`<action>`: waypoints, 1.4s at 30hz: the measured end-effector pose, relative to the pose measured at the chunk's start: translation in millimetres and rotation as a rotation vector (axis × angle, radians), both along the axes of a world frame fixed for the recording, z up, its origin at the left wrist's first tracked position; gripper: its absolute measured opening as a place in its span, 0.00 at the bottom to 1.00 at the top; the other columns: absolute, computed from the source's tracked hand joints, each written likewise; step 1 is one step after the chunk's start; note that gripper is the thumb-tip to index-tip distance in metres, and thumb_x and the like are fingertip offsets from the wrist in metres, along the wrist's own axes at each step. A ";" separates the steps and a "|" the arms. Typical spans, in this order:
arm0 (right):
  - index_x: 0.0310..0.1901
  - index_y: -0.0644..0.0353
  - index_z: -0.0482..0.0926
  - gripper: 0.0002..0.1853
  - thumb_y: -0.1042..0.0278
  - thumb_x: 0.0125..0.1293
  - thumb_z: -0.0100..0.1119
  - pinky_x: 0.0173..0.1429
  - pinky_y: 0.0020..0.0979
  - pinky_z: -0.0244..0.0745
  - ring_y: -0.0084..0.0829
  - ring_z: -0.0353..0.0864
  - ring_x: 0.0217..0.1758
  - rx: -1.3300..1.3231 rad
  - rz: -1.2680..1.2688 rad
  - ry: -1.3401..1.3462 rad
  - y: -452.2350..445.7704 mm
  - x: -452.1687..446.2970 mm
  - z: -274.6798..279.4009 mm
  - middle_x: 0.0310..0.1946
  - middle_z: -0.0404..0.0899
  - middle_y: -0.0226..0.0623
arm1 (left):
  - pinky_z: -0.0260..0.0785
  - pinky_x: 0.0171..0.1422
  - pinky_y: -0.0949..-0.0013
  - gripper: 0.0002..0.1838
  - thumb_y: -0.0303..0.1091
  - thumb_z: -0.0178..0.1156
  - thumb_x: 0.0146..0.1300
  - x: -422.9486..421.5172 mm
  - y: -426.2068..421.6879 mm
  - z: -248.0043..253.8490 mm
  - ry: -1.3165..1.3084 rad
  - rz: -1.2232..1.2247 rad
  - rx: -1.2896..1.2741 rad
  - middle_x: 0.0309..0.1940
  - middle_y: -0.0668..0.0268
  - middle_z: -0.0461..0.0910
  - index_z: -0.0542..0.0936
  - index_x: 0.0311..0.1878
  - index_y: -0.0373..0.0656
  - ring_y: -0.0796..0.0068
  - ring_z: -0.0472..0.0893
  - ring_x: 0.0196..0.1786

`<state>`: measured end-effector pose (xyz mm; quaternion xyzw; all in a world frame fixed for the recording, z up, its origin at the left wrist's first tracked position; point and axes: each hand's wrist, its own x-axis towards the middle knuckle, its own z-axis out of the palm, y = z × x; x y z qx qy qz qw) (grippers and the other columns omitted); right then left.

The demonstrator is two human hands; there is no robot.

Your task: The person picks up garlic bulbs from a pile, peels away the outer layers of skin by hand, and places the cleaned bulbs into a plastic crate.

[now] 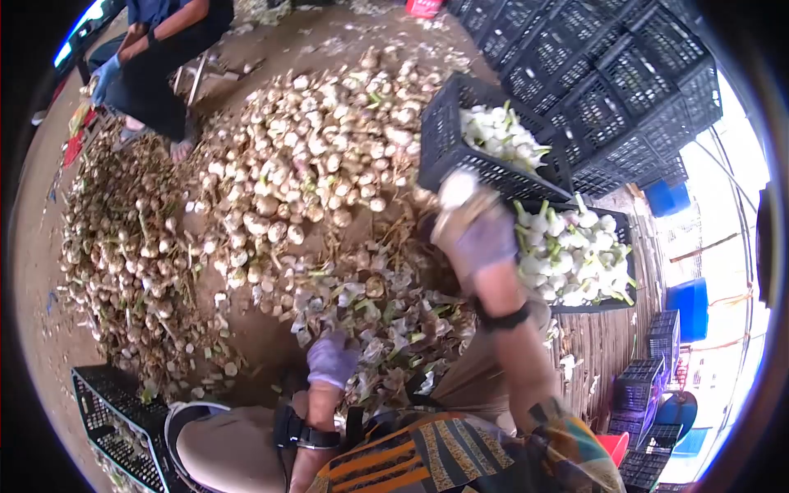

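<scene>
My right hand (475, 234), in a purple glove and smeared by motion, is closed around a white garlic bulb (459, 189), just left of the black crates. My left hand (332, 360), also gloved, hangs low over the peelings (374, 308); its fingers are blurred, so what they hold cannot be made out. White trimmed garlic with green stems fills one crate (440, 135) and lies in a second crate (631, 255) nearer to me. Unpeeled garlic bulbs (320, 140) form a large heap on the ground ahead.
Stacked black crates (600, 74) stand at the back right. Another person (156, 66) sits at the upper left, wearing a blue glove. A black crate (123, 427) is at my lower left. Blue containers (689, 308) and smaller crates (637, 386) line the right side.
</scene>
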<state>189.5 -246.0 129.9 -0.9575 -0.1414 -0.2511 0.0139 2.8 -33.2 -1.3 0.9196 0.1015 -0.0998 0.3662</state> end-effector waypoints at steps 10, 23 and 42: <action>0.47 0.54 0.79 0.17 0.67 0.52 0.58 0.48 0.34 0.73 0.43 0.79 0.43 0.457 0.221 0.923 2.6 30.8 -217.7 0.43 0.79 0.47 | 0.69 0.42 0.53 0.15 0.48 0.55 0.55 2.8 15.4 1.1 0.386 -0.094 0.229 0.34 0.57 0.80 0.80 0.39 0.51 0.51 0.78 0.37; 0.39 0.61 0.79 0.14 0.64 0.51 0.65 0.34 0.24 0.74 0.27 0.78 0.31 1.157 0.289 1.484 70.0 -45.8 -168.7 0.29 0.78 0.34 | 0.71 0.49 0.66 0.28 0.31 0.68 0.49 18.9 1.7 -10.7 -0.162 0.444 -0.607 0.41 0.61 0.79 0.71 0.55 0.39 0.67 0.78 0.43; 0.52 0.64 0.73 0.20 0.74 0.56 0.58 0.43 0.27 0.74 0.25 0.77 0.41 1.515 0.378 1.218 81.9 -104.5 -82.1 0.41 0.77 0.34 | 0.76 0.35 0.73 0.25 0.41 0.71 0.47 5.0 9.8 40.1 -0.147 0.572 -1.548 0.38 0.61 0.78 0.74 0.45 0.38 0.71 0.80 0.35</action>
